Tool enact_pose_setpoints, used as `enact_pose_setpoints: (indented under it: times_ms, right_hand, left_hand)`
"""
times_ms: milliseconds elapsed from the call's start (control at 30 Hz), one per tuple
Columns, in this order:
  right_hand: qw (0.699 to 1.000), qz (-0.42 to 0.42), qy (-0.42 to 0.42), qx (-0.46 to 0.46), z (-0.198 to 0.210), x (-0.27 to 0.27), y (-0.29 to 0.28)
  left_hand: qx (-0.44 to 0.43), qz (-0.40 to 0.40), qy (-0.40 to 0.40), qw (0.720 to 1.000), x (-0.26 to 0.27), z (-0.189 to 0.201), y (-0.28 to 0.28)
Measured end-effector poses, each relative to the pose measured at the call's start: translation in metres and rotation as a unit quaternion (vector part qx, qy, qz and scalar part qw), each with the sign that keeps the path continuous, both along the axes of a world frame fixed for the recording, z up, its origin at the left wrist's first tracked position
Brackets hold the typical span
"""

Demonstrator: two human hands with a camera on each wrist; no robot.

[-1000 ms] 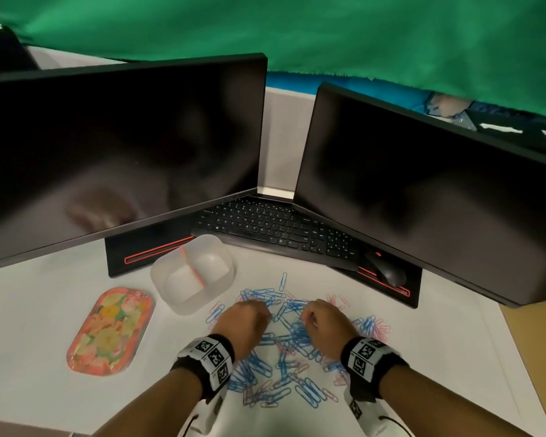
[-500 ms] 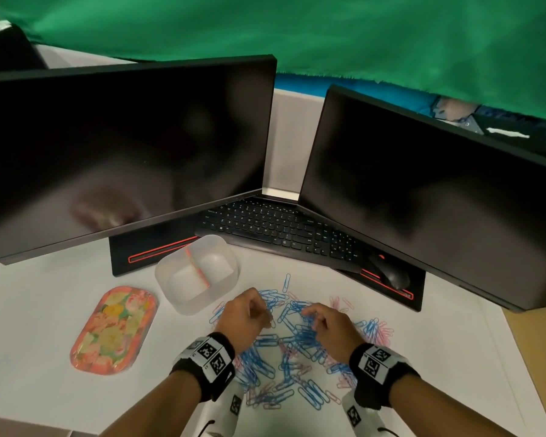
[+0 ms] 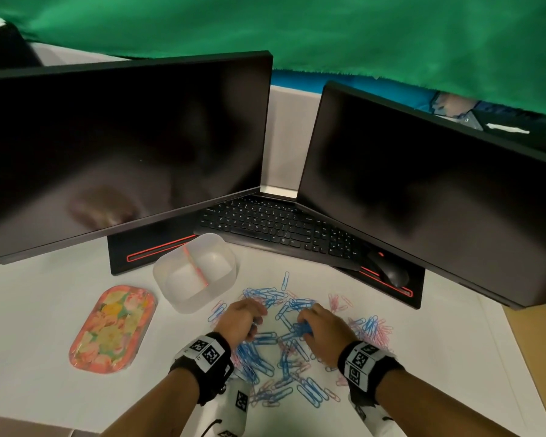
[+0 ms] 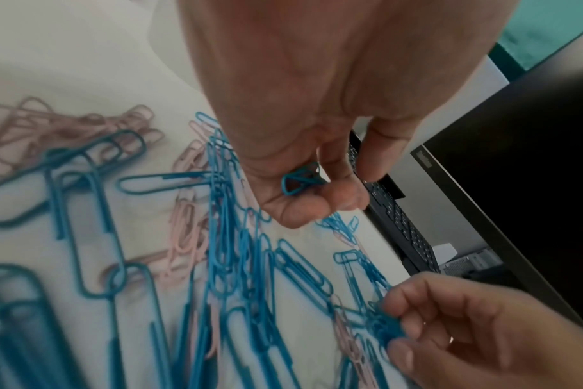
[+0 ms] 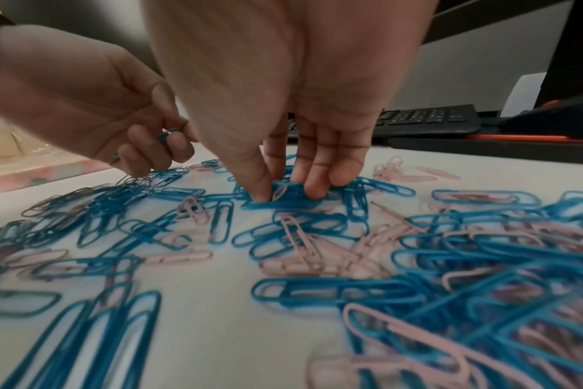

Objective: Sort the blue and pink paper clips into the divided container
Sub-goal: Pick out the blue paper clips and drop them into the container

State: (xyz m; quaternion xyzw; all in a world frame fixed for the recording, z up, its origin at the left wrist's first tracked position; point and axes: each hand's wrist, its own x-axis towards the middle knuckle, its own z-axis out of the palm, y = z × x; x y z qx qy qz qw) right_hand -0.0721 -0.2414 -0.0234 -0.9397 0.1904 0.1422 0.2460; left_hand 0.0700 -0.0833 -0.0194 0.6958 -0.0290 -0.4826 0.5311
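**Two hands pick blue clips from the pile**

A big pile of blue paper clips (image 3: 309, 393) and pink paper clips (image 3: 339, 303) lies mixed up on the white tabletop (image 3: 38, 313). Both hands are down in the pile.

The left hand (image 3: 238, 320) has its fingers curled in. In the left wrist view it holds a blue clip (image 4: 300, 181) tucked between the thumb and the fingers. The hand is a little above the tabletop.

The right hand (image 3: 323, 332) points its fingertips (image 5: 316, 188) down into the pile. The thumb and fingers pinch a small bunch of blue clips (image 5: 283, 193) that touches the other clips around it. One pink clip sits in that bunch too.

The divided container (image 3: 171, 272) stands on the tabletop just past the pile, to the left of the hands. It is a clear, pale tub with a pink wall down the middle. No clips show in either half.

A flowery tray (image 3: 112, 329) lies left of the container. Behind are a black keyboard (image 3: 278, 228), a black mouse (image 3: 391, 271) and two dark screens, the left screen (image 3: 123, 146) and the right screen (image 3: 423, 190).
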Motion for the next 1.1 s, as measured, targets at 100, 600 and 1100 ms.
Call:
enact_pose_setpoints:
  times_ms: [100, 600, 1100]
  right_hand:
    - [1.0, -0.005, 0.0, -0.002, -0.001, 0.005, -0.002]
    - [0.967, -0.15, -0.053, 0.197, 0.021, -0.004, -0.025]
    - [0.94, -0.174, -0.088, 0.279, 0.049, -0.003, -0.028]
  left_hand:
    - [0.031, -0.077, -0.104, 0.991, -0.001, -0.003, 0.001]
    - [0.126, -0.355, -0.443, 0.814, -0.006, -0.003, -0.026]
    - [0.211, -0.47, -0.505, 0.693, -0.016, 0.001, -0.026]
